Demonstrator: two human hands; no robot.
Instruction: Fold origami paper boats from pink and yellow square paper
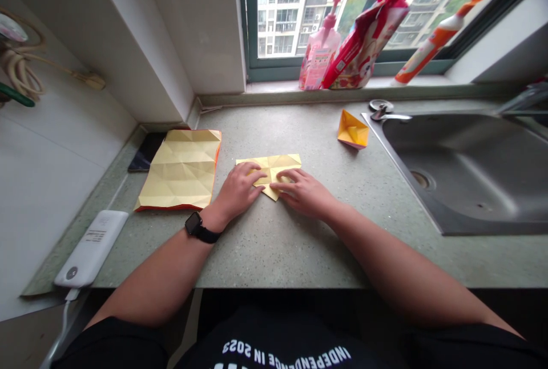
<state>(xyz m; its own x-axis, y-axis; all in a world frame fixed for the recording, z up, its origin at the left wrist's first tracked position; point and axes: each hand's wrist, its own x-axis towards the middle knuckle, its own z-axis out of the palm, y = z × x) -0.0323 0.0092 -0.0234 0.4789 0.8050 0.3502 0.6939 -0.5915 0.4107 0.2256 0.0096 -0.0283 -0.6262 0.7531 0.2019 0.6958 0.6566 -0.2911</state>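
A pale yellow sheet of origami paper [282, 162] lies partly folded on the countertop, with crease lines and a pointed flap toward me. My left hand [240, 188], with a black watch on its wrist, is closed on the paper's left side, thumb near the pointed flap. From the right, my right hand [305, 191] grips the paper with bent fingers, its fingertips close to the left ones. Part of the sheet is hidden beneath both hands. A stack of creased yellow sheets with orange edges [182, 166] rests left of my left hand.
Right of my hands, a folded orange paper piece [353, 130] stands near the steel sink [432, 218]. At left are a white power bank [92, 249] with a cable and a dark phone [144, 153]. A pink pump bottle [319, 58] and other packages line the windowsill.
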